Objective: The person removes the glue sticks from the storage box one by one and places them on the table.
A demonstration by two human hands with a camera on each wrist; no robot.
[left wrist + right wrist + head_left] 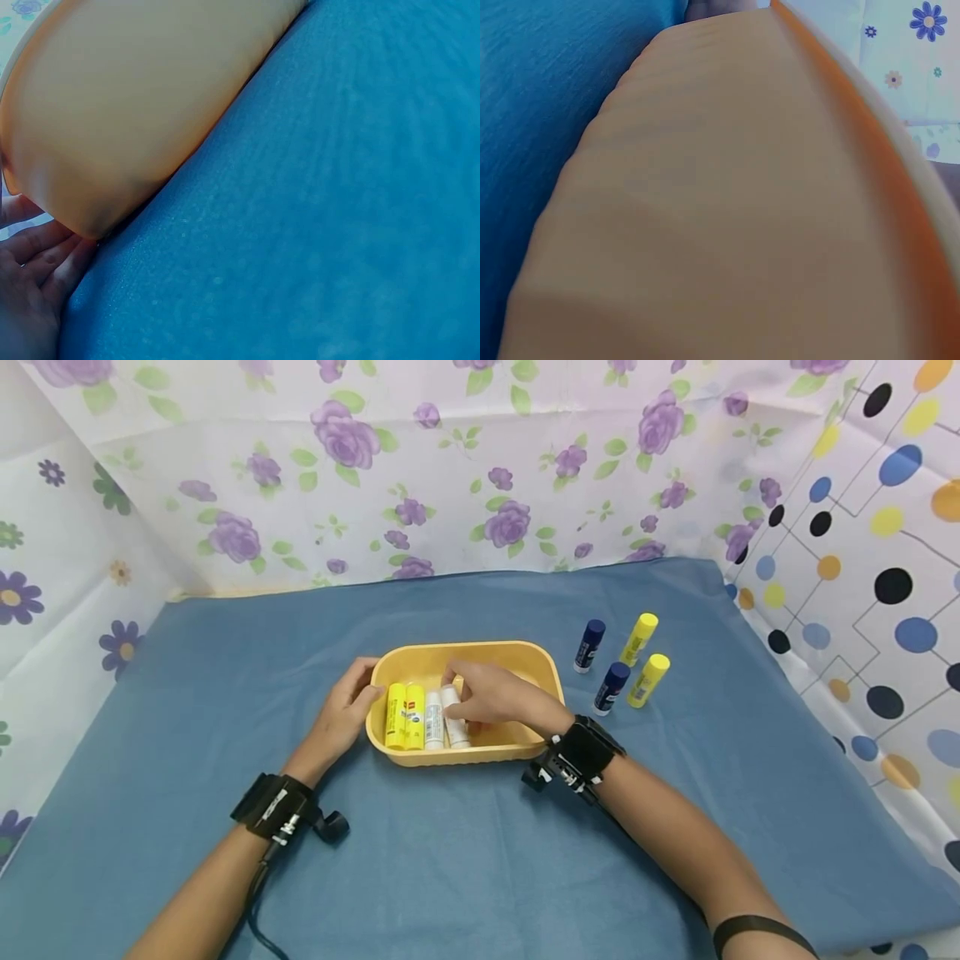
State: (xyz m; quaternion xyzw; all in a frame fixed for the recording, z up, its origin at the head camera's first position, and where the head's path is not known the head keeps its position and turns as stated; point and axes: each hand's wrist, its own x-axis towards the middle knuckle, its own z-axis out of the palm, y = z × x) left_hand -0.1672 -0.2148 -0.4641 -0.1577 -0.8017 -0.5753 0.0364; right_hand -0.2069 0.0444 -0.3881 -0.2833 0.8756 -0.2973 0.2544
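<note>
A yellow plastic basket (510, 745) sits on the blue cloth in front of me. In it, two yellow glue sticks (405, 718) and a white glue stick (434, 722) lie side by side at the left end. My left hand (341, 710) holds the basket's left end, thumb at the rim; in the left wrist view its fingers (52, 262) lie against the outer wall. My right hand (495, 693) reaches inside and pinches a second white glue stick (456, 731) between thumb and fingers. The right wrist view shows only the basket's outer side (705, 187), not the hand.
Right of the basket, two glue sticks with dark blue caps (590, 645) and two yellow glue sticks (648, 680) stand upright on the blue cloth (465, 860). Patterned curtains (450, 468) enclose the back and sides.
</note>
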